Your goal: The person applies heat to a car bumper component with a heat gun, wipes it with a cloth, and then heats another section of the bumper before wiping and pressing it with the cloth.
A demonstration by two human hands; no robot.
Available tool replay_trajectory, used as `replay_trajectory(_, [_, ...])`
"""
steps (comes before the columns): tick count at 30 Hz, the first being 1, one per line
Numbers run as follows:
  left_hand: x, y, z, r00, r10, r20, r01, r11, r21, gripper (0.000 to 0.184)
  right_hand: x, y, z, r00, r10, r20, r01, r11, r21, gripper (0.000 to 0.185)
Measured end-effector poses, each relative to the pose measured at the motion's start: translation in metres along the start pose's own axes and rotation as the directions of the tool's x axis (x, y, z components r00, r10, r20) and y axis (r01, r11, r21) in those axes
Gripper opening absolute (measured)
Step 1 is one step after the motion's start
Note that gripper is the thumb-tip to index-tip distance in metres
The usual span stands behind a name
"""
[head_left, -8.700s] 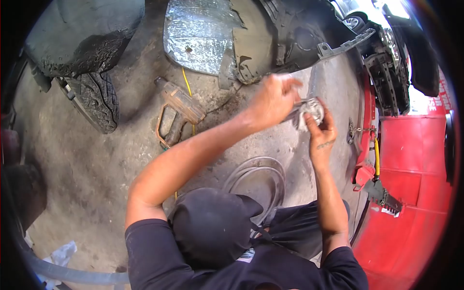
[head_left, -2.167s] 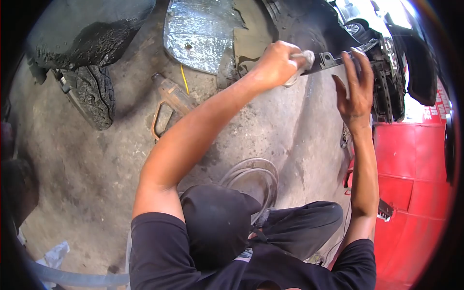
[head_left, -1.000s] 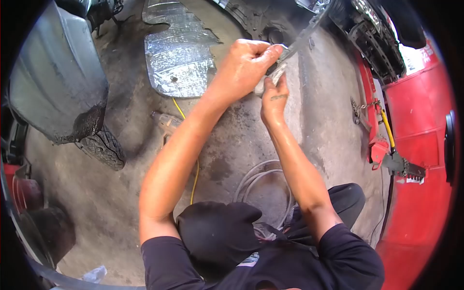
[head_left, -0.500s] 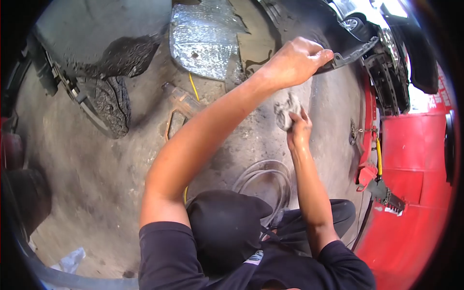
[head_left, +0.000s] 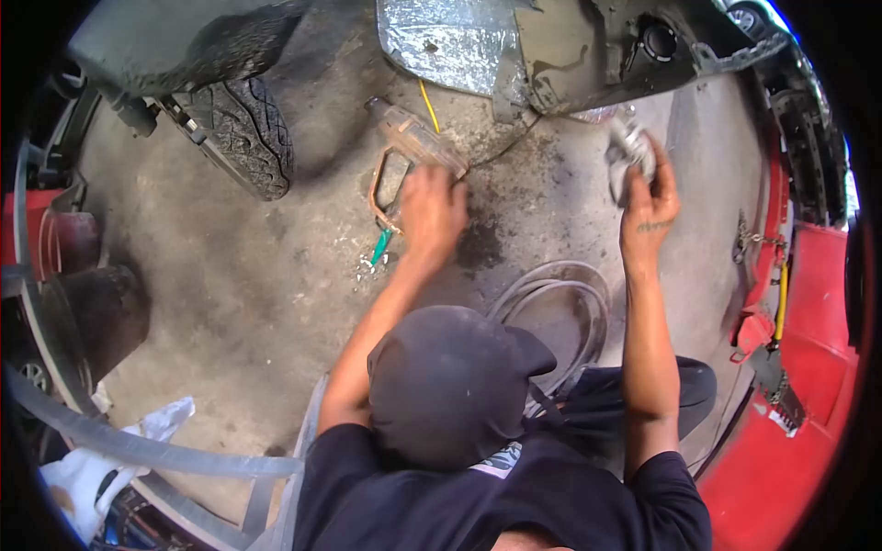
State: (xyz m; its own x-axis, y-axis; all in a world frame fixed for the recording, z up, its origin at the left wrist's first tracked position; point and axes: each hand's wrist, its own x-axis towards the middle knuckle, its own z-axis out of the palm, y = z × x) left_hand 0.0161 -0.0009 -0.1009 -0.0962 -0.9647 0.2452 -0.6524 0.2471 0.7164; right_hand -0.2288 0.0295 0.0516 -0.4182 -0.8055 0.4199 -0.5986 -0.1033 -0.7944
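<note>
Over the lower end of a dusty heat-gun-like tool (head_left: 415, 136) on the floor is my left hand (head_left: 432, 213). Motion blurs its fingers, and whether they touch or grip the tool cannot be made out. My right hand (head_left: 650, 195), raised at the right, pinches a crumpled grey-white cloth (head_left: 634, 147) between thumb and fingers. Just above the cloth lies a large dark molded panel (head_left: 588, 55) with a round opening. Silver foil sheeting (head_left: 450, 41) adjoins it on the left.
A wheel with a black tire (head_left: 243, 138) sits below a grey body part at the upper left. A coiled hose (head_left: 593, 303) lies near my knee. Red equipment (head_left: 808, 312) with a chain stands right. A curved grey metal frame (head_left: 184, 456) crosses the lower left.
My left hand has left the dark panel's edge and moved down and left to the tool. My right hand still holds the cloth, now farther right. The view has shifted.
</note>
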Motion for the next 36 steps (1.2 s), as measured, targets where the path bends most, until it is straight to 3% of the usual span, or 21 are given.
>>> replay_trajectory(1, [-0.012, -0.013, -0.008, 0.998, -0.023, -0.050, 0.026, 0.998, 0.055, 0.029, -0.018, 0.003, -0.010, 0.972, 0.206, 0.111, -0.210, 0.977, 0.029, 0.047])
replay_trajectory(2, [-0.023, -0.025, -0.015, 0.994, -0.040, -0.099, 0.051, 0.993, 0.109, 0.030, -0.028, 0.014, -0.025, 0.951, 0.230, 0.208, -0.226, 0.973, -0.040, 0.048])
replay_trajectory(5, [-0.036, -0.042, -0.026, 0.995, -0.104, 0.008, 0.094, 0.921, 0.379, 0.041, -0.040, 0.042, -0.063, 0.862, 0.301, 0.408, -0.257, 0.953, -0.161, 0.052])
replay_trajectory(8, [-0.024, -0.057, -0.015, 0.983, -0.060, 0.173, -0.053, 0.810, 0.584, 0.058, -0.016, 0.026, -0.088, 0.752, 0.431, 0.499, -0.344, 0.902, -0.262, 0.055])
replay_trajectory(11, [-0.015, -0.067, -0.005, 0.943, -0.086, 0.322, -0.151, 0.750, 0.643, 0.067, 0.000, 0.012, -0.122, 0.669, 0.320, 0.671, -0.178, 0.945, -0.273, 0.052])
replay_trajectory(12, [-0.012, -0.066, -0.006, 0.923, -0.142, 0.359, -0.118, 0.780, 0.614, 0.068, 0.005, 0.006, -0.136, 0.634, 0.289, 0.717, -0.130, 0.954, -0.270, 0.052])
replay_trajectory(15, [0.004, -0.046, -0.026, 0.931, -0.130, 0.342, -0.122, 0.771, 0.624, 0.064, -0.010, 0.040, -0.167, 0.694, 0.166, 0.701, -0.095, 0.986, -0.141, 0.055])
replay_trajectory(16, [0.015, -0.026, -0.041, 0.924, -0.147, 0.352, -0.099, 0.799, 0.593, 0.057, -0.019, 0.065, -0.171, 0.752, 0.070, 0.656, -0.041, 0.997, -0.059, 0.060])
replay_trajectory(19, [0.044, 0.037, -0.084, 0.843, -0.275, 0.462, 0.000, 0.859, 0.511, 0.052, -0.014, 0.083, -0.176, 0.582, 0.486, 0.653, -0.383, 0.871, -0.307, 0.065])
replay_trajectory(20, [0.048, 0.049, -0.093, 0.828, -0.278, 0.486, -0.004, 0.865, 0.502, 0.046, -0.013, 0.095, -0.175, 0.517, 0.526, 0.675, -0.505, 0.824, -0.255, 0.068])
replay_trajectory(24, [0.068, 0.164, -0.135, 0.746, -0.176, 0.643, -0.162, 0.888, 0.431, 0.052, -0.061, 0.088, -0.199, 0.522, 0.445, 0.728, -0.723, 0.684, 0.100, 0.075])
replay_trajectory(26, [0.070, 0.219, -0.141, 0.684, -0.211, 0.699, -0.149, 0.897, 0.416, 0.054, -0.087, 0.047, -0.226, 0.549, 0.367, 0.751, -0.659, 0.743, 0.118, 0.071])
replay_trajectory(27, [0.068, 0.247, -0.140, 0.653, -0.218, 0.725, -0.146, 0.903, 0.403, 0.055, -0.100, 0.026, -0.243, 0.476, 0.389, 0.789, -0.760, 0.633, 0.147, 0.067])
replay_trajectory(28, [0.064, 0.273, -0.138, 0.655, -0.187, 0.732, -0.142, 0.921, 0.363, 0.055, -0.098, -0.006, -0.266, 0.284, 0.478, 0.831, -0.865, 0.502, 0.007, 0.061])
replay_trajectory(29, [0.055, 0.298, -0.136, 0.654, -0.162, 0.739, -0.135, 0.936, 0.325, 0.056, -0.097, -0.037, -0.282, 0.261, 0.503, 0.824, -0.927, 0.368, 0.069, 0.059])
replay_trajectory(31, [0.035, 0.351, -0.130, 0.640, -0.188, 0.745, -0.005, 0.969, 0.249, 0.062, -0.109, -0.064, -0.315, 0.212, 0.546, 0.811, -0.959, 0.275, 0.066, 0.059])
replay_trajectory(32, [0.026, 0.376, -0.124, 0.695, -0.142, 0.705, 0.033, 0.986, 0.166, 0.059, -0.104, -0.079, -0.334, 0.178, 0.554, 0.813, -0.979, 0.181, 0.091, 0.057])
replay_trajectory(33, [0.012, 0.399, -0.119, 0.747, -0.106, 0.656, 0.070, 0.994, 0.081, 0.057, -0.097, -0.096, -0.356, 0.208, 0.593, 0.778, -0.976, 0.179, 0.124, 0.056])
replay_trajectory(35, [0.002, 0.454, -0.109, 0.736, -0.147, 0.661, 0.097, 0.989, 0.112, 0.061, -0.073, -0.125, -0.398, 0.273, 0.659, 0.701, -0.962, 0.195, 0.191, 0.055])
replay_trajectory(36, [-0.003, 0.483, -0.108, 0.732, -0.172, 0.659, 0.114, 0.985, 0.131, 0.063, -0.060, -0.135, -0.426, 0.254, 0.666, 0.702, -0.967, 0.172, 0.186, 0.055])
